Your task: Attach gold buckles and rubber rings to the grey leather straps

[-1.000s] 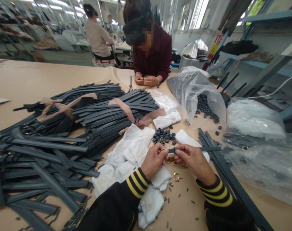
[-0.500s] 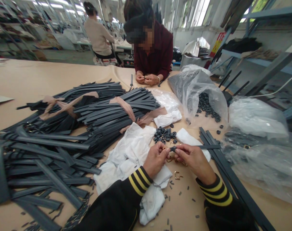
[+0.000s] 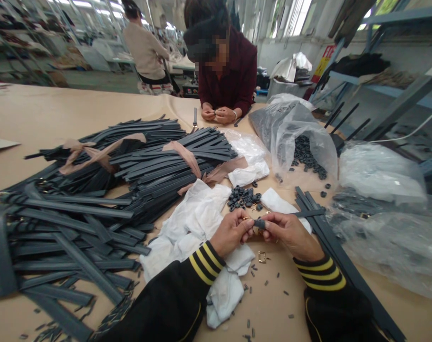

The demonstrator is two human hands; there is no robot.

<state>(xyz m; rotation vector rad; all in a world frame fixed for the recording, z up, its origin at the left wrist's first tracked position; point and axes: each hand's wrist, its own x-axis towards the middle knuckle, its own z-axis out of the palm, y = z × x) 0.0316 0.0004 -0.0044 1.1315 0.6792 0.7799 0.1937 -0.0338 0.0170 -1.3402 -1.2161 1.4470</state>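
Note:
My left hand (image 3: 235, 231) pinches a gold buckle between thumb and fingers; most of it is hidden. Close to it, my right hand (image 3: 289, 232) grips the end of a dark grey strap (image 3: 313, 213), whose tail sticks out to the right past my knuckles. Between my fingertips shows a short dark piece (image 3: 260, 223), perhaps a strap loop. Just beyond my hands lies a pile of small dark strap loops (image 3: 242, 197). A loose gold buckle (image 3: 262, 257) rests on the table below my hands.
Bundled dark straps (image 3: 197, 152) and loose straps (image 3: 76, 209) cover the left. White cloth (image 3: 187, 228) lies beside my left wrist. More straps (image 3: 340, 251) and plastic bags (image 3: 301, 123) are on the right. A co-worker (image 3: 230, 71) leans on the table opposite.
My hands have spread slightly apart, with more of the dark piece showing between the fingertips. My right hand has shifted a little to the right along with the strap.

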